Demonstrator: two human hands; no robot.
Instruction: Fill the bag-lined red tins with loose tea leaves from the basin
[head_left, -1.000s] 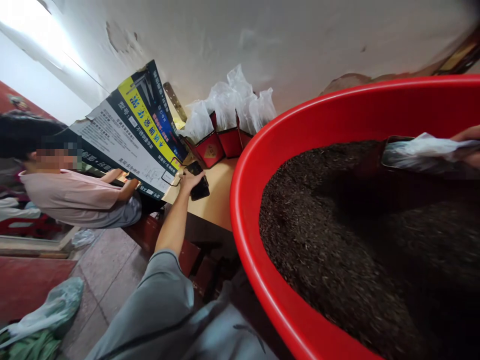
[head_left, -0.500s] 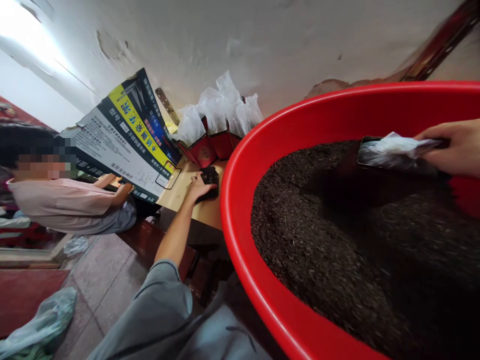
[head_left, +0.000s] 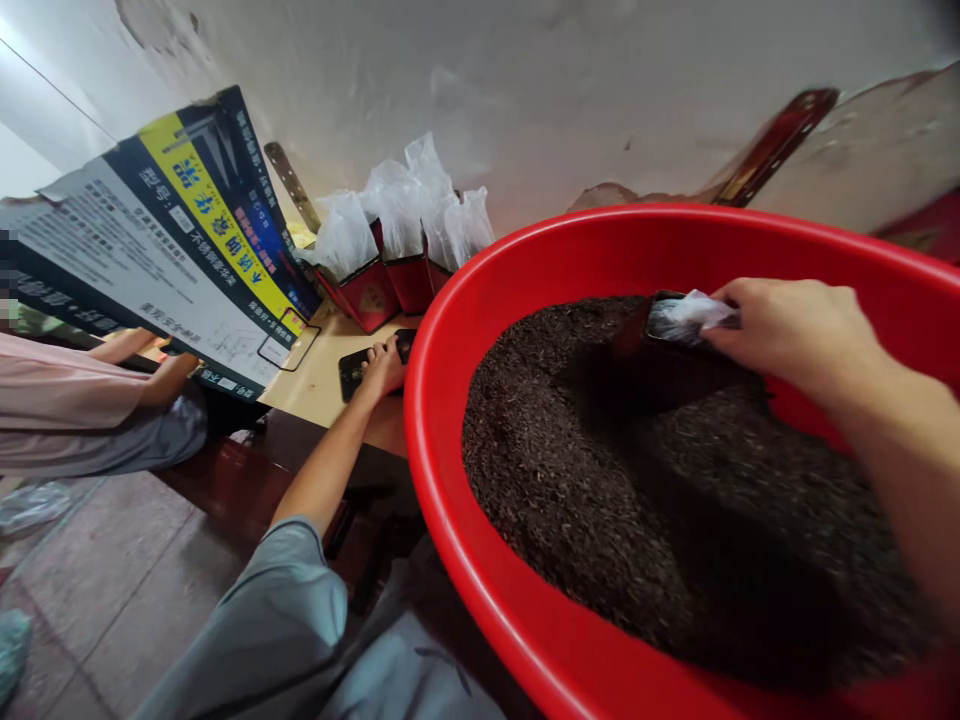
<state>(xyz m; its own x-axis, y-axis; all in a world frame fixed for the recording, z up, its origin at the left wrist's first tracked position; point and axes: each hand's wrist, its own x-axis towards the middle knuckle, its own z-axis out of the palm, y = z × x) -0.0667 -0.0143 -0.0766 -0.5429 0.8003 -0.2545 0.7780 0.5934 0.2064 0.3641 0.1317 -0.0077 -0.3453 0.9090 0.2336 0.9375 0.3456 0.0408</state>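
Observation:
My right hand [head_left: 787, 325] grips the near end of a box lined with a clear plastic bag [head_left: 690, 315], tilted low over dark loose tea leaves [head_left: 570, 480]. The leaves fill much of a large red basin [head_left: 450, 440]. To the basin's left, my left hand [head_left: 384, 368] has its fingers bent over a flat black object [head_left: 351, 372] with round marks, on a light wooden tabletop [head_left: 315, 385]. Its exact kind is unclear. Behind that hand stand several dark red boxes [head_left: 371, 298] with clear plastic bags [head_left: 409, 205] sticking up out of them.
A large printed cardboard sheet [head_left: 180, 250] stands left of the boxes. Beyond it a person in a pink top [head_left: 67, 395] sits with both hands near the cardboard. The wall [head_left: 525, 110] rises close behind the basin. Floor tiles [head_left: 105, 560] show at lower left.
The view has swung left to right, so more of my right arm shows. My right hand has brought the lined box further left over the leaves. The black object now shows its flat, marked face.

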